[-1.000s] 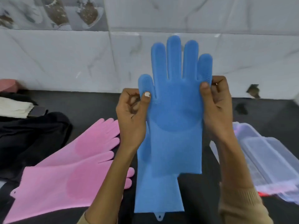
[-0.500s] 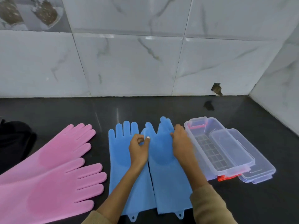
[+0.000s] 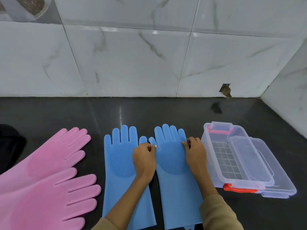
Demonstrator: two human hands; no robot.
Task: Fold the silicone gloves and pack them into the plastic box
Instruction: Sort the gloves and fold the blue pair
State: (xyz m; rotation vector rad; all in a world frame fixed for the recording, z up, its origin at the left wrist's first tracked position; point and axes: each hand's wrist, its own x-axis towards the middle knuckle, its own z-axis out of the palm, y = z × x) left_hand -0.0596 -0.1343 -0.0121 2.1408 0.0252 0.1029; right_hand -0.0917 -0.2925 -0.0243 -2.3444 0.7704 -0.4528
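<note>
The right-hand blue glove (image 3: 172, 163) now lies flat on the dark surface (image 3: 149, 112), palm side up, fingers pointing toward the tiled wall (image 3: 132, 63). A second ago it was held upright in the air in front of the wall; half a second ago it had come down but was still bunched against its partner. Now it is spread out, just beside the left blue glove (image 3: 119, 163), the two thumbs nearly touching between them.

The left hand (image 3: 144, 158) pinches the glove's thumb edge, its fingers closed on the silicone. The right hand (image 3: 194, 155) grips the outer edge below the little finger, fingers likewise clamped on the material. Both look like the last tug of smoothing, so the laying-out seems about done and the fold itself not yet begun.

To the right, touching nothing blue, stands the clear plastic box (image 3: 214, 163) with orange clasps, an inner tray (image 3: 245, 156) resting in it and the lid (image 3: 282, 185) lying partly under it. To the left, two pink gloves (image 3: 46, 180) lie overlapped and unfolded, a dark cloth (image 3: 10, 141) beyond them.

Nothing is packed yet. The tray sitting in the box may need lifting out before the folded gloves can fit.
</note>
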